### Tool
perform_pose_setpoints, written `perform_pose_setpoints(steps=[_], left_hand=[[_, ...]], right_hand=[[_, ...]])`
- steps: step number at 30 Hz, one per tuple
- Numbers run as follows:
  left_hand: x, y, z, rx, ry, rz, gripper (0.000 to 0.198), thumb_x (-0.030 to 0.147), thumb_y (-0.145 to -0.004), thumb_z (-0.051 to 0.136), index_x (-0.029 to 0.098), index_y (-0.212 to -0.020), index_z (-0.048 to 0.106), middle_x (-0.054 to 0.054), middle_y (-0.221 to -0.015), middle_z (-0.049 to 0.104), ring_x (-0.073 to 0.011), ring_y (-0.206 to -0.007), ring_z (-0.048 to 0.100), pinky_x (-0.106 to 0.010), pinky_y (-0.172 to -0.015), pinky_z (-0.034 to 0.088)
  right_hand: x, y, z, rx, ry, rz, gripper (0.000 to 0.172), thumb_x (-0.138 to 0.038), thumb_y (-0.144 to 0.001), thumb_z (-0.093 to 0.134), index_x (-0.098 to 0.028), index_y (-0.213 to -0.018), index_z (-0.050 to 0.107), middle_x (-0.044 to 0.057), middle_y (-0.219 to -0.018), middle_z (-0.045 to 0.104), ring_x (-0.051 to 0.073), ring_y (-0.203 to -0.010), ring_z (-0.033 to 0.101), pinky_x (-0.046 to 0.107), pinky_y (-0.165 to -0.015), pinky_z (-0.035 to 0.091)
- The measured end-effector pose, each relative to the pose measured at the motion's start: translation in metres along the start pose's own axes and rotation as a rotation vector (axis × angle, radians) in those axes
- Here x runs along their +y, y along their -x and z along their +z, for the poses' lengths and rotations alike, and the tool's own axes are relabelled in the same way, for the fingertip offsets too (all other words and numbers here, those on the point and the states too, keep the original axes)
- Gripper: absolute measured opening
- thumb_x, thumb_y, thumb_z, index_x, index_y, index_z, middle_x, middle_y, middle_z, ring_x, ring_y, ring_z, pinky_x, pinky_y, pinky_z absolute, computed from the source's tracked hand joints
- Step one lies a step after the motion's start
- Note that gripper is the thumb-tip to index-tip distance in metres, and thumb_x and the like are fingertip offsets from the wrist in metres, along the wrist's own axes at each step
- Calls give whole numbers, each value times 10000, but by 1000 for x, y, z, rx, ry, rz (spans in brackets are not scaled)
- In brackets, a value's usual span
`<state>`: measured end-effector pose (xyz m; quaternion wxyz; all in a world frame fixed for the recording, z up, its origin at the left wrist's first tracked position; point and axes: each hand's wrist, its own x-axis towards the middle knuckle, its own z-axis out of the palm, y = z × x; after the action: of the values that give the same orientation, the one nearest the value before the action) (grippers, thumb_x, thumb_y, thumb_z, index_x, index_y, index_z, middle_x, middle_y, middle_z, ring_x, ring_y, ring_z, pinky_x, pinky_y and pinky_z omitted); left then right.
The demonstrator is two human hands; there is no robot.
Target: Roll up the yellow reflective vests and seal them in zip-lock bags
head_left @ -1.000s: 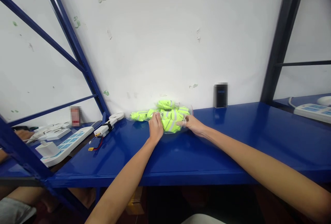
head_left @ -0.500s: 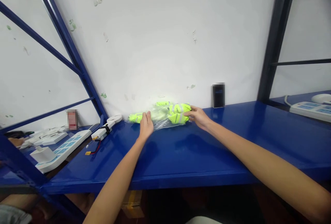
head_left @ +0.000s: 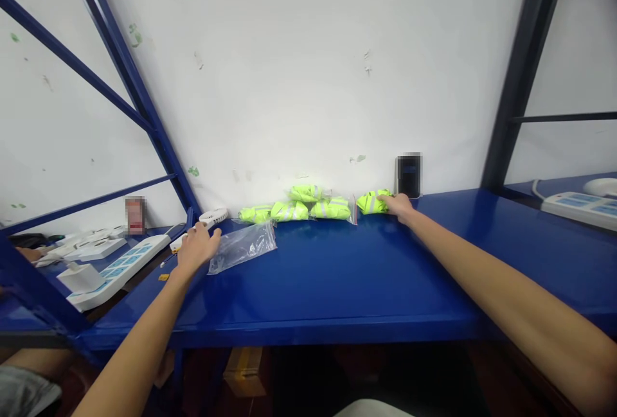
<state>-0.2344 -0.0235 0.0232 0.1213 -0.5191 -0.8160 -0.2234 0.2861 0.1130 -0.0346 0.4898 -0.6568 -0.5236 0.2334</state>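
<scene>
My left hand [head_left: 196,247] rests on the blue shelf [head_left: 337,288] at the left, pinching the left edge of an empty clear plastic bag [head_left: 243,247]. My right hand [head_left: 400,204] reaches to the back of the shelf and grips a small folded neon-yellow vest [head_left: 373,202] with grey stripes. Several more folded neon vests [head_left: 299,209] lie in a row against the white wall, between my two hands.
A small dark blurred box [head_left: 409,175] stands by the wall behind my right hand. White power strips [head_left: 116,266], a small white fan [head_left: 213,216] and a battery with red wire lie left. Another power strip [head_left: 578,206] is far right. Blue rack posts frame both sides.
My left hand has pulled the clear bag off to the left, now empty. My right hand has carried one vest to the right, apart from the row left by the wall.
</scene>
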Motion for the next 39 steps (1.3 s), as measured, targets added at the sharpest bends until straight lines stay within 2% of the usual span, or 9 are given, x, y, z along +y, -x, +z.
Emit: perform_pose_setpoints(steps=[5,9,17,20,24,29,32,35,39], left_hand=[[57,28,1,166,-23,392,452,402,-882,397,178,-1249,539,-176,-1209,535,-348,-1172,476,-461,-966,402],[111,44,11,218,52,624,413,351,-894,420,214,-1269,528,-139,-1253,513,-309,-1187,463,-445,-987,401],[225,12,54,176,62,745,674,231,-826,526,279,-1463,309,-104,-1551,267,-355,-1435,184,-536,-1100,261],[249,-3,67,99,45,756,649,228,-824,537,275,-1443,347,-121,-1495,376,-363,-1407,250,-584,-1100,223],[252,-5,67,90,73,796,427,207,-868,488,259,-1291,515,-115,-1233,603,-302,-1200,493,-541,-1083,251],[223,30,50,283,198,963,430,284,-900,483,249,-1329,481,-102,-1308,553,-271,-1188,477,-454,-1063,298],[200,64,44,295,204,1100,418,365,-882,513,232,-1278,531,-119,-1303,534,-301,-1215,449,-488,-1074,282],[189,89,42,169,294,1248,506,505,-802,593,212,-1213,568,-142,-1287,513,-313,-1209,455,-491,-1062,311],[202,100,40,112,475,1071,278,445,-877,518,192,-927,623,-129,-1260,499,-272,-1189,476,-442,-1021,371]], right_hand=[[-20,-15,3,4,247,51,646,-453,-698,724,25,-1121,626,330,-1157,609,423,-1105,573,466,-863,477],[-48,-22,-8,-49,561,-208,578,-462,-796,631,-45,-1196,623,257,-1254,601,360,-1166,565,408,-905,462],[-98,28,-5,-144,527,-641,258,-257,-844,501,-162,-936,723,89,-980,739,235,-893,666,290,-756,469],[-102,48,9,-209,424,-656,219,-249,-838,517,-158,-859,715,83,-883,743,214,-837,670,265,-710,468],[-97,69,25,-419,123,-407,233,-316,-864,524,-135,-895,667,118,-860,723,197,-650,664,275,-561,495],[-86,91,34,-556,-474,5,349,-458,-914,444,-144,-997,574,141,-900,672,216,-669,672,344,-558,563],[-78,102,38,-517,-579,-49,203,-327,-883,474,-158,-830,574,77,-782,635,175,-661,629,307,-593,555],[-71,109,42,-433,-424,-215,169,-255,-814,518,-165,-673,549,12,-624,540,132,-570,523,240,-529,481],[-73,119,42,-535,-573,-184,172,-334,-806,544,-175,-744,562,11,-708,598,132,-600,568,242,-547,486]])
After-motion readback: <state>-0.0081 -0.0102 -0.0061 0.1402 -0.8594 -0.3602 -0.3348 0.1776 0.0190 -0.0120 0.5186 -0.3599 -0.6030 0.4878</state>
